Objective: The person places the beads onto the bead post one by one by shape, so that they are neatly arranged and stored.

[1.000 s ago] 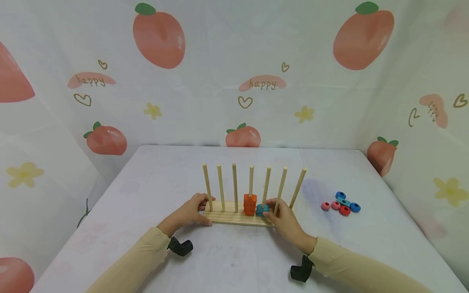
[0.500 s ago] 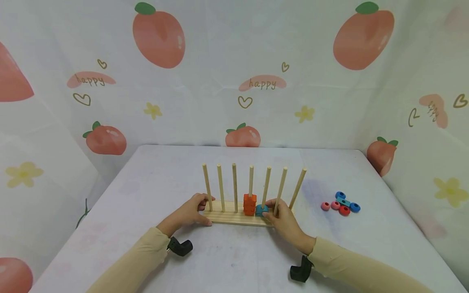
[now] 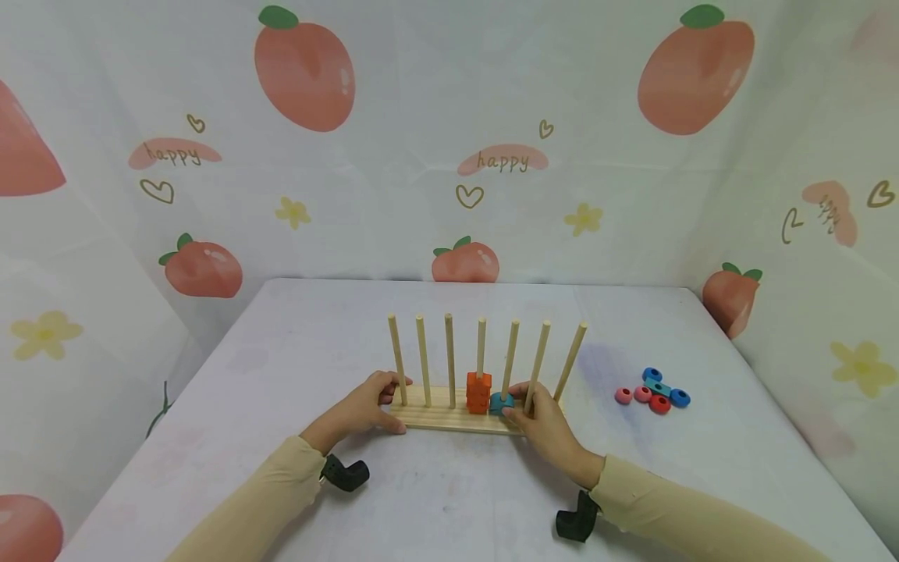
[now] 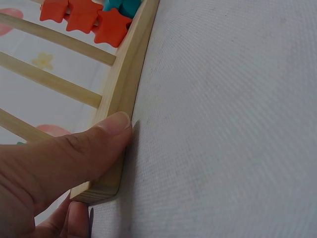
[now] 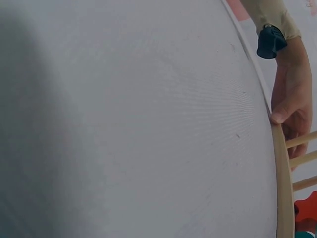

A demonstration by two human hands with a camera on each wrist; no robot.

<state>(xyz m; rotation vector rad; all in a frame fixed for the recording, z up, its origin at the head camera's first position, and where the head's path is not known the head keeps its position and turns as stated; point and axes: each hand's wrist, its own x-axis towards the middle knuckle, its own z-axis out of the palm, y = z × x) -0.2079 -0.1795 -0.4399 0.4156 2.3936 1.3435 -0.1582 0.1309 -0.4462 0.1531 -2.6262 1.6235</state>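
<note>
White table, wooden peg rack mid-table, coloured beads clustered at right.

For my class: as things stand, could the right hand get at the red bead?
Probably yes, once the right hand lets go of the blue piece and clears the pegs: bare table leaves the red bead open from the front.

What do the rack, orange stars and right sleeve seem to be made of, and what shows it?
Rack: seemingly bare wood; pale, with visible grain lines.
Orange stars: smooth and evenly coloured, so painted wood or plastic; I can't tell which.
Right sleeve: probably matte cloth, given its soft creases.
</note>
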